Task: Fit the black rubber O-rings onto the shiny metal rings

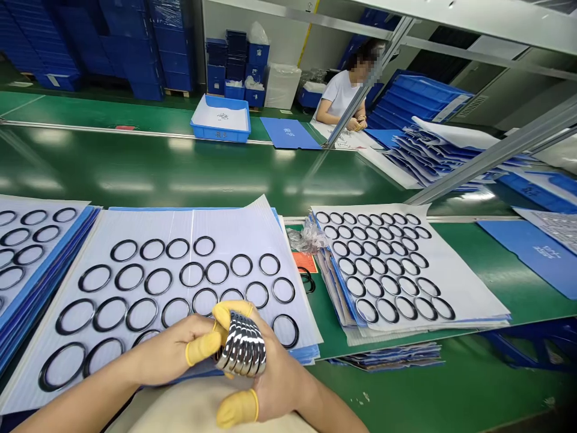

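Observation:
A stack of shiny dark metal rings (pixel 243 346) is held between my hands, close to my body. My left hand (pixel 174 355) grips the left side of the stack, its thumb in a yellow finger cot. My right hand (pixel 279 376) cradles the stack from behind and the right, with its cotted thumb held away below. Some fingertips are hidden behind the rings. Just beyond, black rings (pixel 127 277) lie in loose rows on a white sheet (pixel 225 225), partly covered by my hands.
Another sheet with rows of rings (pixel 387 291) lies to the right, and a third ring-covered pile (pixel 49 264) to the left. A clear plastic bag (pixel 309 236) sits between. Across the green bench are a blue tray (pixel 220 133) and a person (pixel 338 96) at work. A metal post (pixel 360 99) slants upward.

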Demonstrator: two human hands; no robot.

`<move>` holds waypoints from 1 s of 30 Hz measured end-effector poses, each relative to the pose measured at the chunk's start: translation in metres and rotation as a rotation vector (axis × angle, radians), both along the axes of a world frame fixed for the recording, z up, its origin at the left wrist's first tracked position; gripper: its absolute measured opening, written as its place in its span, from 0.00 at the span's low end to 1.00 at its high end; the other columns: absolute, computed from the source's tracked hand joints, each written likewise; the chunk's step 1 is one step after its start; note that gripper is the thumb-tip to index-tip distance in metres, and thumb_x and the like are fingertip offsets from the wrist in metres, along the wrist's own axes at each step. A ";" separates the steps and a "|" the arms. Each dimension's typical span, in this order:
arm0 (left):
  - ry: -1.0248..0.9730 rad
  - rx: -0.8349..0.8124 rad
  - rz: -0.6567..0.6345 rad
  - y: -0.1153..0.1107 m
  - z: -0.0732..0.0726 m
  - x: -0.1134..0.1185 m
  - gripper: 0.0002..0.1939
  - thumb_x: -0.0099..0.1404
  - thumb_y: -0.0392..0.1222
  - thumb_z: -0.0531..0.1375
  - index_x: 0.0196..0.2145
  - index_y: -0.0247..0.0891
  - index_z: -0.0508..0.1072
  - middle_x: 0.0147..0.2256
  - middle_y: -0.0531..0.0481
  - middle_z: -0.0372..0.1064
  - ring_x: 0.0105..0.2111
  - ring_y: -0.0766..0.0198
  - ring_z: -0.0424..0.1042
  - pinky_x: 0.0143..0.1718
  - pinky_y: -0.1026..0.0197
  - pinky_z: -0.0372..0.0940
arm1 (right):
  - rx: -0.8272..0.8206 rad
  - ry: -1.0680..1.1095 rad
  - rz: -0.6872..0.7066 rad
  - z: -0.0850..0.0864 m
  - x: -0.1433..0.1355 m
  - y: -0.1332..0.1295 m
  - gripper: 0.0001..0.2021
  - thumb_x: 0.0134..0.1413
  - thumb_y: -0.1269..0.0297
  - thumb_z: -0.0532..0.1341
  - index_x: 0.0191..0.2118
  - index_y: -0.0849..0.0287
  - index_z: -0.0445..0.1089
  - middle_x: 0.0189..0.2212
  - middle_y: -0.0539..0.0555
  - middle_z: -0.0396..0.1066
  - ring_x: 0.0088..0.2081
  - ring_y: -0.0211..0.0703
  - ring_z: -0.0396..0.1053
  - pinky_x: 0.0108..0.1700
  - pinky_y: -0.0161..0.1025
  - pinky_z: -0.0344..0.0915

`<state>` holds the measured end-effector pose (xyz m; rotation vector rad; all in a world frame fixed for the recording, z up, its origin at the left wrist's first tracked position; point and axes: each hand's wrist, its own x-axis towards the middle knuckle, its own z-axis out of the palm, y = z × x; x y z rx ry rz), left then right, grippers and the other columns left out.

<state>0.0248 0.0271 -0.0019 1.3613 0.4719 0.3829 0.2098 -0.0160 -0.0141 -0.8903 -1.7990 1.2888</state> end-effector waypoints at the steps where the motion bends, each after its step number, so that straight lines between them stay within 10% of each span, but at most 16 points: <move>1: 0.002 -0.052 -0.003 0.000 -0.001 0.002 0.25 0.65 0.59 0.55 0.27 0.32 0.73 0.28 0.49 0.67 0.29 0.65 0.63 0.35 0.64 0.64 | 0.021 0.000 -0.005 0.001 0.000 0.001 0.39 0.34 0.37 0.67 0.51 0.55 0.62 0.44 0.58 0.58 0.45 0.51 0.60 0.53 0.49 0.60; 6: 0.007 -0.124 0.006 0.002 -0.002 0.009 0.15 0.62 0.49 0.63 0.27 0.33 0.74 0.27 0.52 0.66 0.29 0.67 0.63 0.33 0.67 0.62 | 0.072 0.019 -0.041 0.002 -0.001 0.001 0.43 0.36 0.41 0.69 0.56 0.55 0.56 0.46 0.58 0.59 0.47 0.52 0.60 0.54 0.50 0.60; 13: 0.097 0.548 0.175 0.004 0.010 -0.002 0.12 0.68 0.38 0.56 0.29 0.36 0.75 0.33 0.47 0.74 0.34 0.63 0.69 0.38 0.64 0.64 | 0.002 0.166 0.053 -0.014 -0.001 -0.004 0.48 0.45 0.48 0.67 0.66 0.57 0.42 0.58 0.65 0.56 0.58 0.57 0.58 0.62 0.53 0.50; 19: 0.148 0.989 0.201 0.004 0.016 -0.011 0.12 0.66 0.26 0.53 0.34 0.38 0.74 0.34 0.49 0.75 0.33 0.64 0.70 0.41 0.60 0.62 | -0.122 0.324 0.136 -0.007 -0.006 0.001 0.16 0.52 0.53 0.63 0.43 0.57 0.75 0.44 0.58 0.75 0.49 0.50 0.70 0.55 0.45 0.63; 23: 0.130 1.050 0.181 0.003 0.017 -0.009 0.15 0.64 0.23 0.50 0.33 0.38 0.72 0.36 0.51 0.75 0.33 0.66 0.72 0.47 0.57 0.63 | -0.302 0.367 0.311 -0.005 -0.011 -0.001 0.20 0.51 0.47 0.62 0.37 0.60 0.76 0.32 0.57 0.79 0.35 0.44 0.76 0.44 0.41 0.71; 30: 0.268 1.054 0.054 0.006 0.031 -0.012 0.12 0.67 0.28 0.51 0.31 0.38 0.71 0.32 0.50 0.72 0.31 0.63 0.69 0.41 0.61 0.63 | -0.463 0.497 0.210 -0.013 -0.016 -0.008 0.20 0.49 0.48 0.65 0.36 0.63 0.76 0.31 0.59 0.79 0.32 0.47 0.77 0.39 0.45 0.74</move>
